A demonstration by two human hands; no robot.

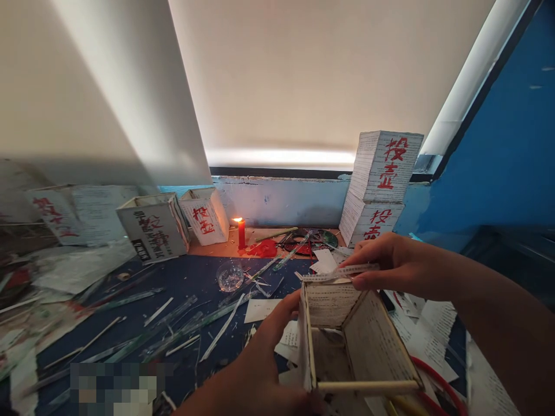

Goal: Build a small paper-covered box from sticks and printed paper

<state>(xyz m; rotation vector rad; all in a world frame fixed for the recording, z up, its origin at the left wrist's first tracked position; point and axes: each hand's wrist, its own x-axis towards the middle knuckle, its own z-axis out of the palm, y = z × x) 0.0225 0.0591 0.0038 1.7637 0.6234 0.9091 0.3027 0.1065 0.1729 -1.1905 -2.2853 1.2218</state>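
Observation:
An open-topped box point(377, 338) of printed paper over thin wooden sticks sits low at the centre right, tilted so that its inside shows. My left hand point(264, 364) grips its left wall; the thumb side is partly hidden. At the far rim, my right hand point(390, 263) pinches a narrow strip of printed paper point(321, 277) between thumb and fingers. The strip lies along the box's far top edge, and whether it is stuck there I cannot tell. Scraps of printed paper point(427, 329) lie beside and under the box.
A lit red candle point(241, 234) stands near the wall beside melted red wax point(264, 248). Paper boxes with red characters stand left point(154, 228) and stacked right point(381, 167). A clear round dish point(230, 276), sticks and plastic strips litter the dark blue tabletop point(191, 283).

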